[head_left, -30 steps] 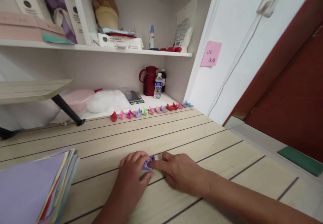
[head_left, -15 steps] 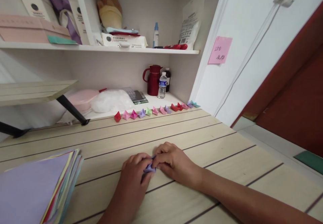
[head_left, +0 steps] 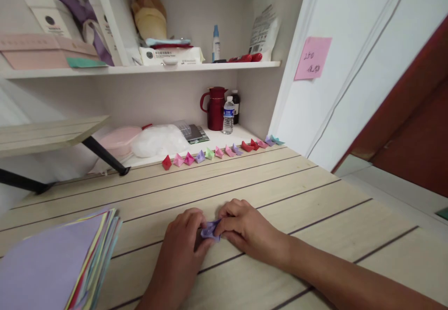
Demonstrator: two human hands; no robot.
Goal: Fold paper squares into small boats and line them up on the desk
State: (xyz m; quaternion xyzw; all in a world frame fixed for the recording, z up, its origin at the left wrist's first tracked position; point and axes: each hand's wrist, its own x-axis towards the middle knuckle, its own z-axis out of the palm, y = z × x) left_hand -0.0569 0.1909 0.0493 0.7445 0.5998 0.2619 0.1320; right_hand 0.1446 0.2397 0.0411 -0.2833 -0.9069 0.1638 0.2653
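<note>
Between my two hands, low over the wooden tabletop (head_left: 280, 189), is a small purple folded paper boat (head_left: 209, 230). My left hand (head_left: 184, 235) pinches its left end, thumb below and fingers above. On the other side, my right hand (head_left: 245, 226) grips the boat's right end, its fingertips covering that part. The boat's middle shows as an opened hollow. Along the table's back edge runs a row of several small folded paper boats in red, pink, purple, green and teal, with a red paper boat (head_left: 167, 162) at the left end.
A stack of coloured paper (head_left: 52, 258) lies at the left front. Behind it stands a small raised wooden shelf (head_left: 52, 133) on black legs. On the white shelf beyond are a red jug (head_left: 216, 109), a water bottle (head_left: 228, 116) and a white plastic bag (head_left: 159, 141).
My left fingers have shifted outward, so more of the purple paper boat shows between my hands. The whole view has swung slightly left.
</note>
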